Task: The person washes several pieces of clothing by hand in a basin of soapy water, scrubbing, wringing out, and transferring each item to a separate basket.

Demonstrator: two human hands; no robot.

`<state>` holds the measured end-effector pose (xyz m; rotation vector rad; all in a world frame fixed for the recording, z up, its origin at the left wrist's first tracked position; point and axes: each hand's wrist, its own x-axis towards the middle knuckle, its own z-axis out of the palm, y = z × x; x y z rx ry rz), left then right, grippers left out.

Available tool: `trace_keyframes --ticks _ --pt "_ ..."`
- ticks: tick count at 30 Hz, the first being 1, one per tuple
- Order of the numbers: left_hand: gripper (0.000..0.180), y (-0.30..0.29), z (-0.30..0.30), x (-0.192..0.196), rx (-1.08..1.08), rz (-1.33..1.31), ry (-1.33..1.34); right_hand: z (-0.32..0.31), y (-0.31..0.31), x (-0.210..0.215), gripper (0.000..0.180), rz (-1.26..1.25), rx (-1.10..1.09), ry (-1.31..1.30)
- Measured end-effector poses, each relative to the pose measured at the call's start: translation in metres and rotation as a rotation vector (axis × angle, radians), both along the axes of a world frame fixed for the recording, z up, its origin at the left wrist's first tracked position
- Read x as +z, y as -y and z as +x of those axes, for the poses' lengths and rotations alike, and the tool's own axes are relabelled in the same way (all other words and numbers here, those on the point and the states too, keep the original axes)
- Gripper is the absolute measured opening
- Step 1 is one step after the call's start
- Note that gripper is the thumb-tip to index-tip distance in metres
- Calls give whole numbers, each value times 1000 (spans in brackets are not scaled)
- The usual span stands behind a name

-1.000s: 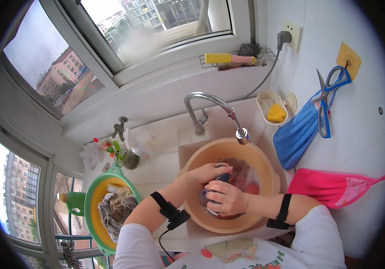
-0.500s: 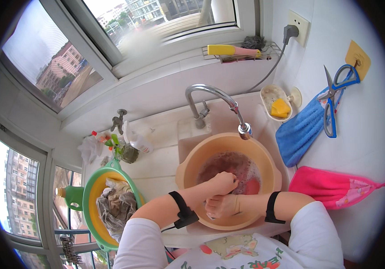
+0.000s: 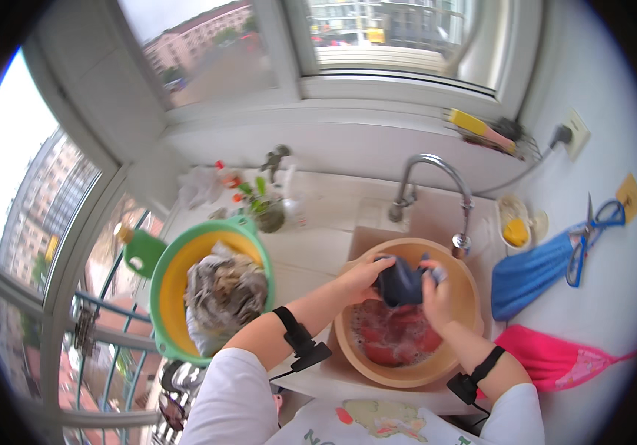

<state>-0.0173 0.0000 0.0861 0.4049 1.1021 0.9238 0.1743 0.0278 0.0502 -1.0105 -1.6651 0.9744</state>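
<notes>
Your left hand (image 3: 363, 276) and right hand (image 3: 434, 295) cover the sides of the dark cloth (image 3: 401, 283), so you cannot see your grip. Foam blurs the red laundry (image 3: 396, 334) in the basin (image 3: 407, 374). The items in the wire rack (image 3: 492, 132), upper right, are too small to tell.

A home laundry corner on an enclosed balcony is shown. A curved chrome tap (image 3: 437, 185) is mounted over a small white sink (image 3: 377, 215), in which a round tan plastic basin (image 3: 407, 371) of reddish soapy water is set. At 9 o'clock a green-and-yellow plastic tub (image 3: 166, 297) of wet clothes is seen. Large windows (image 3: 377, 33) at 12 o'clock are filled with apartment blocks.
</notes>
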Motion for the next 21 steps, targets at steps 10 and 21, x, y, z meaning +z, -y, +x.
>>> trace_keyframes --ticks 10,21 --pt "42 152 -138 129 571 919 -701 -193 24 130 27 339 487 -124" --pt "49 232 -155 75 -163 364 -1835 -264 74 54 47 285 996 473"
